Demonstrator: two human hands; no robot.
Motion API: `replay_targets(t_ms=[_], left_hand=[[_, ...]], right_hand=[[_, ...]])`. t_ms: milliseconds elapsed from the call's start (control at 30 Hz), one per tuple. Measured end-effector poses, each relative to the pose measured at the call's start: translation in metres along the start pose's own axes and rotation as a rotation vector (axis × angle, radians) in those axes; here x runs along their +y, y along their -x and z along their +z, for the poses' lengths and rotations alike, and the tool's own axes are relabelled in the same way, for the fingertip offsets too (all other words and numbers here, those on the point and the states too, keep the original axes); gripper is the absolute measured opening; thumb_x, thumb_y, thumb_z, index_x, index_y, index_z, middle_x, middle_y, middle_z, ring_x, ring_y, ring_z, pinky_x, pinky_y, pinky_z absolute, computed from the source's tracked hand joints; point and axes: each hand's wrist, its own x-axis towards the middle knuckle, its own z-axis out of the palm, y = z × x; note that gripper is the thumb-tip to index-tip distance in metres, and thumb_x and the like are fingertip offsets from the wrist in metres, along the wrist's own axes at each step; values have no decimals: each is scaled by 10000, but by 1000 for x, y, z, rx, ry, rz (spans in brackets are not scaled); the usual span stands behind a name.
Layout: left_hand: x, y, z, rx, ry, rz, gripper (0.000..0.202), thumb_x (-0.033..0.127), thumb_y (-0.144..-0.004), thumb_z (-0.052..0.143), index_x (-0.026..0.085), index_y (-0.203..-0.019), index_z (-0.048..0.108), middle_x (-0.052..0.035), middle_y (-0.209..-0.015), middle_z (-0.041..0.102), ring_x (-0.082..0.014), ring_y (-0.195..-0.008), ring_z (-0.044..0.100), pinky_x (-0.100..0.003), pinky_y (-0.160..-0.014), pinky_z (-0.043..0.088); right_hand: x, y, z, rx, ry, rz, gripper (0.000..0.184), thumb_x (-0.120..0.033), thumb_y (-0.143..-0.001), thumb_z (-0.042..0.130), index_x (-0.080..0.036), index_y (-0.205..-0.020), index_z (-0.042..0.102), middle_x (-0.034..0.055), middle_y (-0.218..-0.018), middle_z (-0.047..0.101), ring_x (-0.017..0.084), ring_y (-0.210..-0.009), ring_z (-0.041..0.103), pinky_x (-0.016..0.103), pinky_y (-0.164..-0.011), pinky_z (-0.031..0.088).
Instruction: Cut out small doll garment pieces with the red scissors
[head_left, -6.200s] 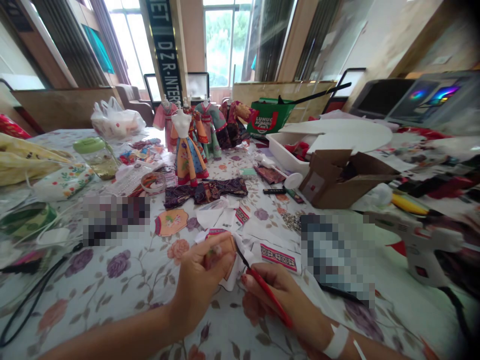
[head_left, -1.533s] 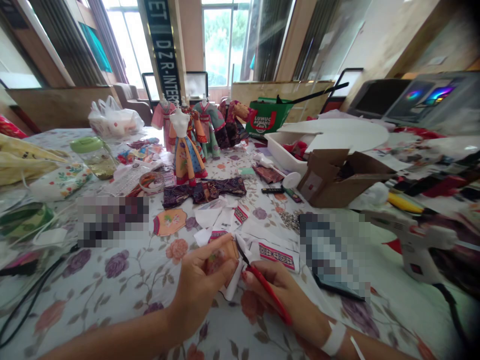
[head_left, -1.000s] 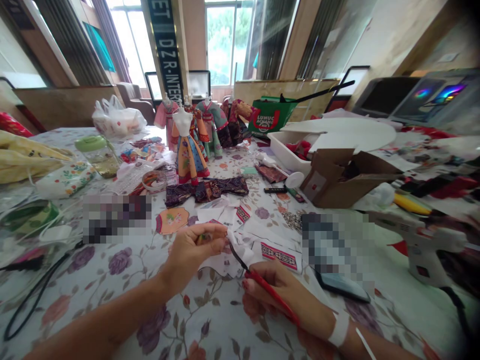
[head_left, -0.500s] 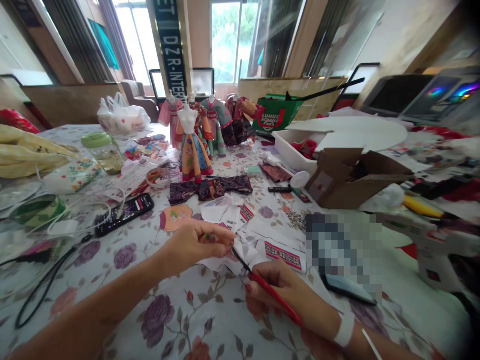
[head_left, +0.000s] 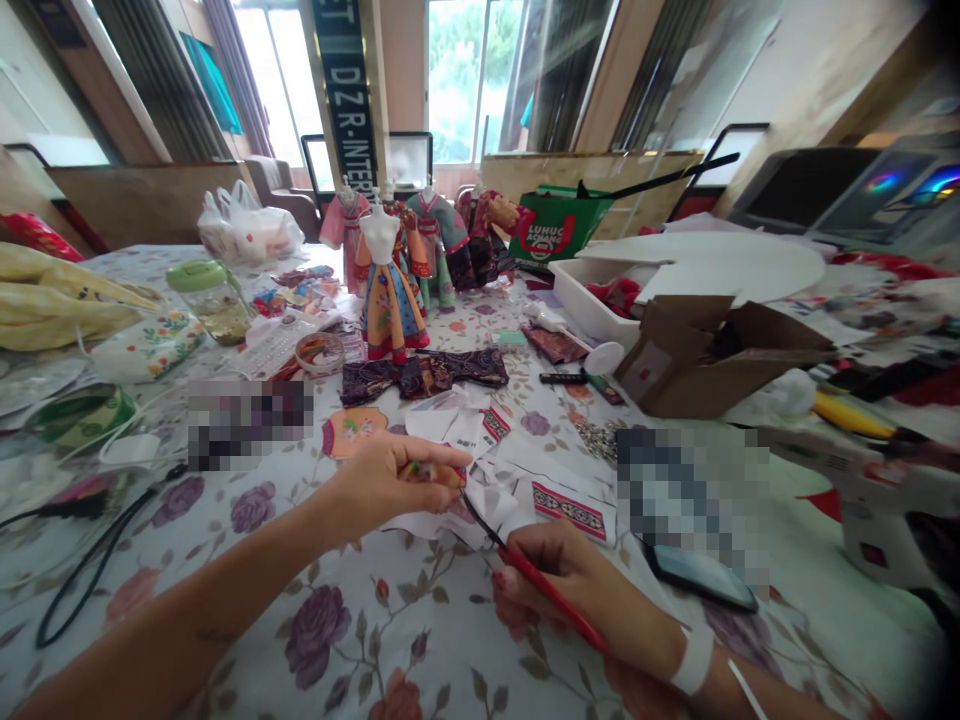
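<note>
We are in a bright room, at a counter (head_left: 420, 640) with a flower cloth. The left hand (head_left: 382, 485) pinches a small painted piece (head_left: 431, 473) narrowly between its fingers (head_left: 439, 455). The right hand (head_left: 559, 570) holds closed around a red paintbrush (head_left: 551, 595), and its black tip is just above white paper (head_left: 442, 525).

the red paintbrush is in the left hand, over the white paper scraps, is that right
Not quite: the head view shows the red paintbrush in the right hand, not the left hand. It is over the white paper scraps, as you said.
</note>
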Motion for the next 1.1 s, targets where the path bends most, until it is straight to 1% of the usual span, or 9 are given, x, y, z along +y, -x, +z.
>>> replay_targets(t_ms=[133,267,433,567,700,933,1100], left_hand=[[0,0,-3,-32,16,-21,369,204,-658,733,193,-1027,729,-39,-792,711,-132,-665,617,-212,-595,473],[0,0,-4,-35,40,-34,367,194,-650,740,203,-1017,732,-42,-826,721,-152,-751,645,-239,-685,495],[-2,0,-4,-45,60,-37,363,195,-655,738,189,-1018,732,-49,-829,715,-172,-776,656,-265,-710,515],[-2,0,-4,-46,88,-49,363,183,-645,741,189,-1009,734,-40,-804,710,-179,-795,659,-273,-722,526],[-1,0,-4,-51,66,-39,359,161,-650,729,209,-1006,736,-22,-762,701,-158,-756,653,-245,-691,515],[3,1,-5,-53,30,-40,360,139,-642,723,221,-992,741,-5,-723,680,-111,-633,606,-184,-552,451],[7,3,-4,-39,-2,-50,356,138,-641,718,233,-983,745,4,-708,679,-108,-621,602,-182,-536,436]], right_hand=[[1,0,0,-9,0,5,453,-514,-705,695,-166,-518,476,10,-510,578,93,-453,436,209,-438,270],[-1,1,1,-10,29,10,445,-509,-705,694,-164,-522,481,0,-505,566,90,-448,425,211,-444,268],[-2,2,2,-5,0,18,462,-499,-691,706,-171,-501,443,-4,-499,549,104,-472,465,214,-467,300],[-3,1,2,-7,17,19,463,-473,-704,705,-174,-491,422,-4,-503,547,90,-456,433,210,-448,278],[-4,1,3,-17,1,41,458,-470,-693,710,-178,-494,419,-16,-496,525,84,-439,414,203,-431,292],[-1,2,3,0,3,39,410,-427,-721,698,-170,-511,457,2,-518,553,106,-474,458,216,-457,319],[0,2,1,0,66,5,362,-403,-758,671,-148,-542,531,13,-541,581,112,-502,468,221,-480,309]])
